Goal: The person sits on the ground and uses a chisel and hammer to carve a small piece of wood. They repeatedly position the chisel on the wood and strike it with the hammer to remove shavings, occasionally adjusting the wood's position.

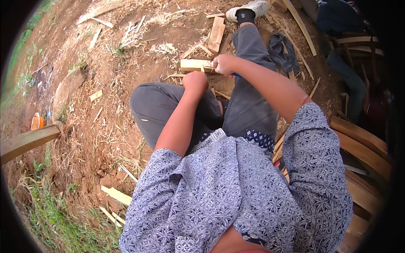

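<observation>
My left hand [196, 82] is closed in a fist, and the pale tip of a thin wooden stick [202, 68] pokes out above it. Just to the right and slightly farther away, my right hand [225, 65] is closed round a tool with a blue handle [236, 75]. That tool looks like a knife, but most of it is hidden by the hand. A short, squared wood block [192, 65] lies on the ground right beyond both fists. Whether either hand touches the block, I cannot tell.
Wood shavings and offcuts litter the dirt, with another plank piece [217, 33] farther off. A dark cloth or bag [283, 52] lies right of my outstretched leg. Curved boards [363, 156] are stacked at the right. A beam [31, 142] juts in from the left. Another person's leg [348, 76] shows at right.
</observation>
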`<state>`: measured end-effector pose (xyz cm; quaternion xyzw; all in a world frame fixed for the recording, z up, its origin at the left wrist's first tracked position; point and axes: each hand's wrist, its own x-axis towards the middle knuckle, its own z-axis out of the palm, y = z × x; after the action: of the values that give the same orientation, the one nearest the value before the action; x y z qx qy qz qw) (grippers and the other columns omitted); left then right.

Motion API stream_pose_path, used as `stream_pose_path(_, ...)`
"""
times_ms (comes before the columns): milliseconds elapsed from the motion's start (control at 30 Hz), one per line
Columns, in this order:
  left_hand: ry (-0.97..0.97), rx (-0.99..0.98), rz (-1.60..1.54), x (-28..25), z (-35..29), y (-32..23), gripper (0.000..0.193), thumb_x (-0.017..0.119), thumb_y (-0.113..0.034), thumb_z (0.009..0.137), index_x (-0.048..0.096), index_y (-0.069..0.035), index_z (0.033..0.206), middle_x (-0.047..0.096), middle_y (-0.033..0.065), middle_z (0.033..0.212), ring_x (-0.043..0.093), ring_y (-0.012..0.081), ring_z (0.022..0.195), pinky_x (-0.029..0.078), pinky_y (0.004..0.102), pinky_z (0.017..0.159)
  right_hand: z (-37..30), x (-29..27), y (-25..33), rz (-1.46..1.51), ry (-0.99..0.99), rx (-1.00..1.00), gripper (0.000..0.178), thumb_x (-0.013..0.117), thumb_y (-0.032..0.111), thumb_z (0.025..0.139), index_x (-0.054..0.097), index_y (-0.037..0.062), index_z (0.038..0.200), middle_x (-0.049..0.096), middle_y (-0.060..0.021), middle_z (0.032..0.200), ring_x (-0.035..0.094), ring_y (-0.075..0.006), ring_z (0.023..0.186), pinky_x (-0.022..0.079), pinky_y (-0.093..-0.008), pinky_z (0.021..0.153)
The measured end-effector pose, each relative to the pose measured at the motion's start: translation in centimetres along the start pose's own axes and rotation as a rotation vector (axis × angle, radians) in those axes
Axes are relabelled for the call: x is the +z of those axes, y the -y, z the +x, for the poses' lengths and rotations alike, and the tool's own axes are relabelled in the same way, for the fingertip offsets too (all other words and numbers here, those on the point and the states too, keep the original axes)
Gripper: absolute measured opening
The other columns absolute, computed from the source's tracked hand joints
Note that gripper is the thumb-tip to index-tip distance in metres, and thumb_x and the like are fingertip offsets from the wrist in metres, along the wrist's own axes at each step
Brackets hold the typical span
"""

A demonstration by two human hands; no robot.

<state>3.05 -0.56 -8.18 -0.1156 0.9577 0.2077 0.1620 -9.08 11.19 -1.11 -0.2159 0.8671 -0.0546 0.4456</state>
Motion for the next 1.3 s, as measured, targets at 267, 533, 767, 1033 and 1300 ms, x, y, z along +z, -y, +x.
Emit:
stream_pose_path(267,-0.045,0.040,0.048,0.4,0.2,-0.5,0.024,0.059,-0.022,0.087,0.078,-0.008,0.082,0.075,0.0176,0.084,0.075,0.0349,0.079,0.059,0.0463,0.069,1.5,-0.5,1.3,-0.275,0.159,0.066,0.037,0.060,0.015,0.099,0.059,0.0090,0.135,0.067,-0.0129,0.071,0.066,-0.0234,0.052,0.053,-0.0399,0.046)
stream_pose_path(533,-0.051,0.056,0.066,0.8,0.5,-0.2,0.022,0.060,-0.020,0.086,0.078,-0.011,0.081,0.076,0.0154,0.084,0.076,0.0328,0.079,0.059,0.0443,0.067,2.3,-0.6,1.4,-0.294,0.188,0.017,0.033,0.059,0.015,0.099,0.059,0.0079,0.131,0.066,-0.0136,0.070,0.067,-0.0248,0.052,0.054,-0.0403,0.047)
stream_pose_path(767,0.006,0.040,0.103,0.8,0.6,-0.5,0.023,0.058,-0.019,0.087,0.079,-0.011,0.084,0.077,0.0139,0.087,0.076,0.0315,0.083,0.060,0.0439,0.070,1.9,-0.5,2.6,-0.345,0.184,0.074,0.038,0.055,0.003,0.093,0.059,0.0080,0.131,0.069,-0.0160,0.071,0.069,-0.0272,0.055,0.055,-0.0419,0.048)
stream_pose_path(1033,0.014,0.035,0.023,0.3,0.5,-0.8,0.025,0.056,-0.020,0.088,0.078,-0.009,0.084,0.075,0.0179,0.087,0.075,0.0355,0.083,0.059,0.0467,0.072,2.0,0.2,3.0,-0.373,0.134,0.048,0.044,0.054,-0.008,0.083,0.064,0.0027,0.124,0.071,-0.0200,0.074,0.071,-0.0290,0.058,0.057,-0.0420,0.051)
stream_pose_path(1300,0.020,-0.006,-0.009,0.0,0.2,-0.6,0.028,0.054,-0.021,0.089,0.078,-0.007,0.084,0.075,0.0201,0.087,0.074,0.0374,0.082,0.058,0.0480,0.073,-0.2,0.5,4.2,-0.238,-0.101,-0.051,0.019,0.065,0.004,0.085,0.077,-0.0024,0.099,0.075,-0.0218,0.087,0.076,-0.0297,0.077,0.060,-0.0425,0.067)
